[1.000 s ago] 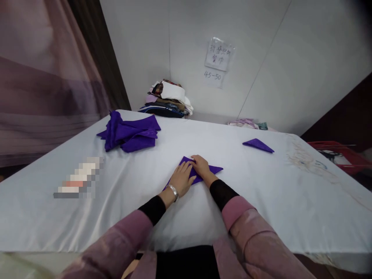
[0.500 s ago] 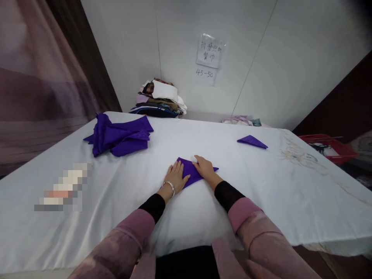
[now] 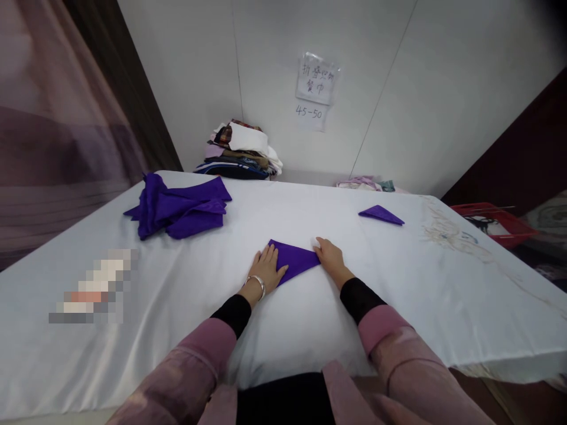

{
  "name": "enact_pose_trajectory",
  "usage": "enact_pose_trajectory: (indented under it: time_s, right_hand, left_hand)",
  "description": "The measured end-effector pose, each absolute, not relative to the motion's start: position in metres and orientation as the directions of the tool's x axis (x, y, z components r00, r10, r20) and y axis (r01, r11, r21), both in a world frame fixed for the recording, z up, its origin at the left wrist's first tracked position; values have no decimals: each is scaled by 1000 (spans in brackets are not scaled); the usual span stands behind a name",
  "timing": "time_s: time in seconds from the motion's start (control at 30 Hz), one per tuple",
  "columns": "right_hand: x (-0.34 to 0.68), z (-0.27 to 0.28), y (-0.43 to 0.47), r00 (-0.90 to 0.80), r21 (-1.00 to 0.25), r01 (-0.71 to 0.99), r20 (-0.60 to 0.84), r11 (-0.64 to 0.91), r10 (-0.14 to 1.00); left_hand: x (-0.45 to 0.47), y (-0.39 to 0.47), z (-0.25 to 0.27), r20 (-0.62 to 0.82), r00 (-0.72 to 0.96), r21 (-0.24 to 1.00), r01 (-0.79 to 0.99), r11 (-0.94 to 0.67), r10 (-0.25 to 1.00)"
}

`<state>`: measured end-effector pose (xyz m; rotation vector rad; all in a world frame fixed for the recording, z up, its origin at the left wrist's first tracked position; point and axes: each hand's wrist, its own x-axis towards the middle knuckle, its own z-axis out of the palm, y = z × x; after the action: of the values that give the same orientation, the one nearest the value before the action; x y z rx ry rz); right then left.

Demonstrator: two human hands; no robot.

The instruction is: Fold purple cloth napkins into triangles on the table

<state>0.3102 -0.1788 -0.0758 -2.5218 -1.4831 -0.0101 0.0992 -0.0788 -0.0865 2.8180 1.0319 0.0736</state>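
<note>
A purple cloth napkin [image 3: 296, 260], folded to a triangle-like shape, lies on the white tablecloth [image 3: 283, 342] in front of me. Flat on its left part rests my left hand [image 3: 266, 267], fingers spread, a silver bracelet at the wrist. At the napkin's pointed right end, my right hand [image 3: 330, 256] pinches the tip between thumb and fingers. Further back on the right lies another folded purple napkin [image 3: 381, 215], narrow and pointed. A loose heap of purple napkins [image 3: 179, 206] sits at the back left of the table.
A stack of folded clothes [image 3: 241, 150] stands behind the table by the wall, with pale fabric [image 3: 361, 183] further right. Paper signs [image 3: 316, 79] hang on the wall. A red basket [image 3: 500, 224] is beyond the right edge. A blurred-out object [image 3: 95, 283] lies at left.
My right hand has slid right along the napkin to its pointed end, uncovering more of the purple cloth. My left hand stays pressed on the left part. The view has shifted slightly.
</note>
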Motion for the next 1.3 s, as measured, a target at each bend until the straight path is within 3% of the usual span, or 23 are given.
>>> enact_pose_trajectory:
  time_s: [0.27,0.57,0.63,0.7,0.77,0.83,1.0,1.17,1.3]
  right_hand:
    - [322,-78,-195,589,-175,807,170,-564,790]
    - [336,-65,-200,658,-307,749,243,-586,713]
    - [312,-63,-191,575,-320,811,281,-489,769]
    - [278,-63,-179,346,-319,915,303,-247,888]
    - [244,-65,-166,120,-291,956,250,-43,961]
    - [220,-67,-156,12,-288,957,185,42,983]
    - [224,-73,-156,78,-307,950,40,-62,996]
    - [264,-74,-177,176,-243,955,-6,-173,984]
    - [289,-75,-189,271,-210,937,-68,-280,960]
  left_hand:
    - [100,-78,-87,3,766,146,636,-758,643]
    - [100,-81,-83,2,767,150,634,-758,642]
    - [100,-81,-84,0,765,144,638,-757,644]
    - [100,-80,-85,-3,764,132,640,-757,645]
    - [100,-79,-85,-23,767,112,639,-761,641]
    - [100,-79,-85,-58,771,93,636,-766,634]
    - [101,-78,-86,-55,759,107,651,-752,649]
    - [101,-78,-91,43,762,142,636,-759,646]
    - [99,-79,-90,41,759,161,637,-754,650]
